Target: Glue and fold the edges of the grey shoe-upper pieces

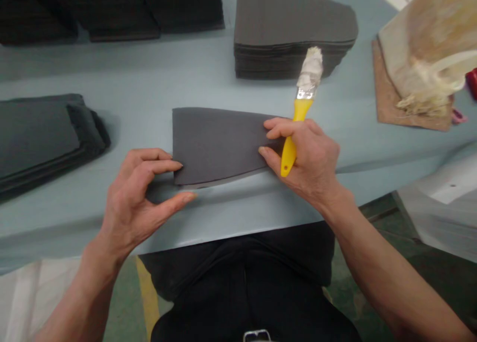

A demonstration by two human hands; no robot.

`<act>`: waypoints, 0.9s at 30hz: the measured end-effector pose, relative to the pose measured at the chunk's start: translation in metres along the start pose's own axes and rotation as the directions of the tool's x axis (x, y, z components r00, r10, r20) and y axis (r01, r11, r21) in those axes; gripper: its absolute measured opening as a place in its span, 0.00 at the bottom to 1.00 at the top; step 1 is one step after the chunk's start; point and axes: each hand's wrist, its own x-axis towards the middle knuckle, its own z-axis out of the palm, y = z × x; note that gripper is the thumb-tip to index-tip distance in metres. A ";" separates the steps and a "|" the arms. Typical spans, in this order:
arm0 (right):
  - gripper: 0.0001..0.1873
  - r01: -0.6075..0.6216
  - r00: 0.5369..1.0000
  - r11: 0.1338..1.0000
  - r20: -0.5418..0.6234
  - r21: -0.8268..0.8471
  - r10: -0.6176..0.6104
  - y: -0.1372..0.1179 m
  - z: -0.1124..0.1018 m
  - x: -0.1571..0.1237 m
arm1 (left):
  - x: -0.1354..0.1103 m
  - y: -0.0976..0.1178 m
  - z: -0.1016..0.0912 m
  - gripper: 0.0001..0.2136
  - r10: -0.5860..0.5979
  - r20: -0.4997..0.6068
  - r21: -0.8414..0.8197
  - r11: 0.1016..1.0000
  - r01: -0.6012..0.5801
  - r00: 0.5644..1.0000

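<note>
Well to the left of the grey panel (219,145), a low stack of dark pieces (37,138) lies on the bench (149,73), partly cut off by the edge of the view. Behind the panel and to its left stand taller black stacks (122,9). Just at the panel's left end is the person's left hand (132,195): its fingers and thumb are spread apart, one fingertip touching the panel near its front left corner, the thumb in front of the panel's front edge. The panel itself lies flat on the bench between the two hands, broad at the left and narrowing to the right, with a paler layer showing under its front edge. In front of it, below the bench edge, is the person's black clothing (242,277). Behind the panel and to its right sits a stack of grey pieces (290,19). At the panel's right end, the right hand (313,155) holds a yellow-handled brush (304,104), whose whitened bristles point away from the person; its fingers and thumb also reach the panel, though whether they pinch it cannot be told. Well right of the panel, a smeared container (406,43) rests on a brown board (383,98).
</note>
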 end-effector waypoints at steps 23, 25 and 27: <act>0.09 -0.053 0.998 0.993 0.051 0.105 0.048 -0.008 0.001 0.011 | 0.091 0.021 0.029 0.15 0.300 0.162 0.130 0.938 -0.322 0.940; 0.09 -0.039 0.999 0.993 0.041 0.115 0.034 -0.006 0.001 0.012 | 0.093 0.021 0.025 0.15 0.304 0.177 0.135 0.935 -0.329 0.936; 0.08 -0.021 1.000 0.991 0.013 0.133 0.019 -0.004 -0.001 0.014 | 0.095 0.024 0.021 0.14 0.302 0.199 0.140 0.933 -0.332 0.932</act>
